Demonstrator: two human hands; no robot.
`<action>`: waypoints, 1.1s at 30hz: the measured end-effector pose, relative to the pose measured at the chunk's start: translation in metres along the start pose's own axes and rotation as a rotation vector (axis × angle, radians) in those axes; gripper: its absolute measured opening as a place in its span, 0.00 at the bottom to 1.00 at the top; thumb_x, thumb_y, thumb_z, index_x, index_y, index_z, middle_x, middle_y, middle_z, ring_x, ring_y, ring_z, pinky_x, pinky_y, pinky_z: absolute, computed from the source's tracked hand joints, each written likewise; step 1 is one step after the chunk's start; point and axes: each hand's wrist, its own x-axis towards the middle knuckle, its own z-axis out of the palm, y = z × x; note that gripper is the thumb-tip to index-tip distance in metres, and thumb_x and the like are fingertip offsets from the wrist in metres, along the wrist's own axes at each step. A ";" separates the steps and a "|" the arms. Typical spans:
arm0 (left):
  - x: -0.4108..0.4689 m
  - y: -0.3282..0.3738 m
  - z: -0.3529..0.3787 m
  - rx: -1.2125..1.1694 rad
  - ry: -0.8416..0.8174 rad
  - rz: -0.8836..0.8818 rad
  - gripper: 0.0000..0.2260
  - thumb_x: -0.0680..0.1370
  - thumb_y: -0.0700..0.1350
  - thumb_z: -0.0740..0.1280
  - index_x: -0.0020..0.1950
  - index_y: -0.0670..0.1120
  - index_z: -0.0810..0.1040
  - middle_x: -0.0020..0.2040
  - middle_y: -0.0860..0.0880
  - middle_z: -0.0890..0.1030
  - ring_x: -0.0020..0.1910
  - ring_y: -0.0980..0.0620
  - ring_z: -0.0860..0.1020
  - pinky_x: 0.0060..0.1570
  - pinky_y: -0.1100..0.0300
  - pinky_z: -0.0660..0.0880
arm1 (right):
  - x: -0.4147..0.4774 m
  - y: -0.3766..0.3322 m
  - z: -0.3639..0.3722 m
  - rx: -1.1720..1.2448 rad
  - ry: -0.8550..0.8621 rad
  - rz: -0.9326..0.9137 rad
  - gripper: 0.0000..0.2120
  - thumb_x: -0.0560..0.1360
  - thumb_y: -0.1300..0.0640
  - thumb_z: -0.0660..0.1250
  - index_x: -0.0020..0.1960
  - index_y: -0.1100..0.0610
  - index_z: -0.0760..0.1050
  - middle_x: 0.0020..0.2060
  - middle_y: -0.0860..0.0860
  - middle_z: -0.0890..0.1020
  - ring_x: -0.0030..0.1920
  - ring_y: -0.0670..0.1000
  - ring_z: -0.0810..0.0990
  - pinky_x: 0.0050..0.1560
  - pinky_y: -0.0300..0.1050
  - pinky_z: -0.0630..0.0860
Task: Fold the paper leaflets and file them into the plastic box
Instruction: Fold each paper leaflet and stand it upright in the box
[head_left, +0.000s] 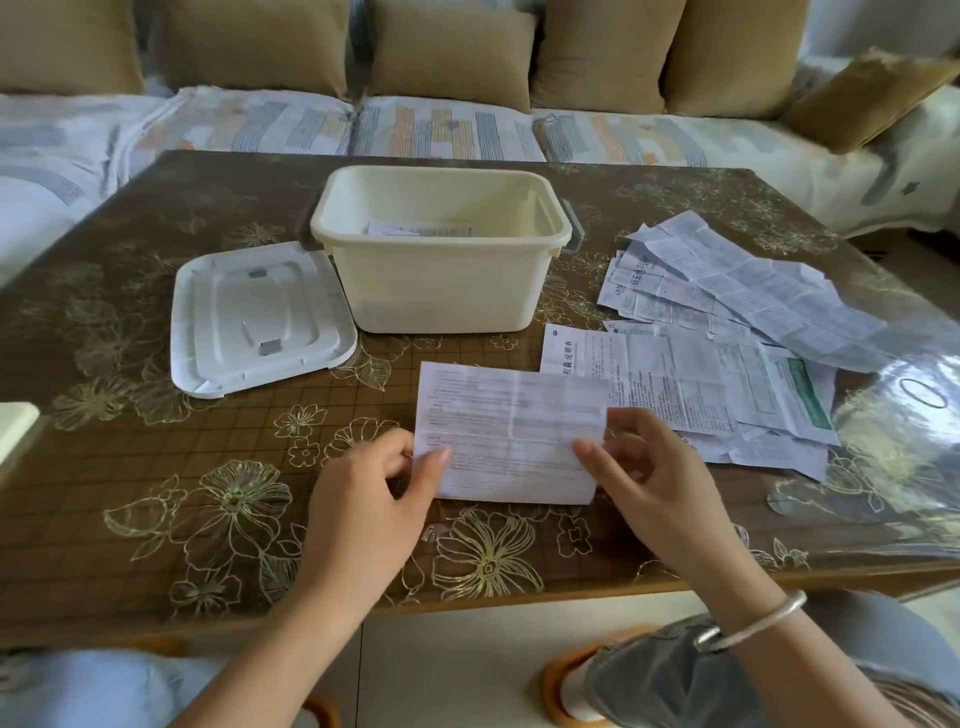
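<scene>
Leaflet (511, 434) pinched at both ends by left hand (363, 499) and right hand (644, 467) fingers (435, 460) — match corners first, crease flat on bench (156, 467), then into box (441, 291).

A brown desk (130, 441) with gold flower patterns stands before a sofa (447, 130) draped in a striped cover, tan cushions (452, 57) lining its back.

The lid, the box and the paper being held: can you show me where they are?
lid (260, 322): head view, on its flat white top.
box (441, 291): head view, on its near outer wall.
paper (511, 431): head view, on the middle of the sheet.
</scene>
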 end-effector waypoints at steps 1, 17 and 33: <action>0.000 -0.003 0.002 0.083 0.044 0.012 0.16 0.76 0.62 0.62 0.39 0.52 0.77 0.36 0.57 0.81 0.40 0.55 0.80 0.42 0.50 0.78 | 0.001 0.001 0.004 -0.090 0.035 0.005 0.17 0.70 0.38 0.67 0.54 0.44 0.72 0.37 0.41 0.83 0.38 0.38 0.80 0.40 0.41 0.77; 0.000 0.008 0.016 0.598 0.193 0.057 0.25 0.71 0.51 0.73 0.65 0.44 0.75 0.59 0.46 0.76 0.60 0.44 0.71 0.59 0.48 0.64 | -0.003 0.003 0.027 -0.444 0.105 -0.162 0.20 0.71 0.48 0.71 0.61 0.46 0.72 0.43 0.41 0.75 0.35 0.42 0.75 0.31 0.40 0.74; 0.013 -0.002 0.008 0.410 -0.135 0.391 0.22 0.80 0.64 0.53 0.57 0.53 0.80 0.53 0.58 0.79 0.53 0.57 0.76 0.61 0.60 0.63 | 0.006 0.013 0.019 -0.363 -0.163 -0.463 0.21 0.69 0.34 0.64 0.57 0.43 0.77 0.57 0.35 0.78 0.63 0.38 0.71 0.63 0.45 0.71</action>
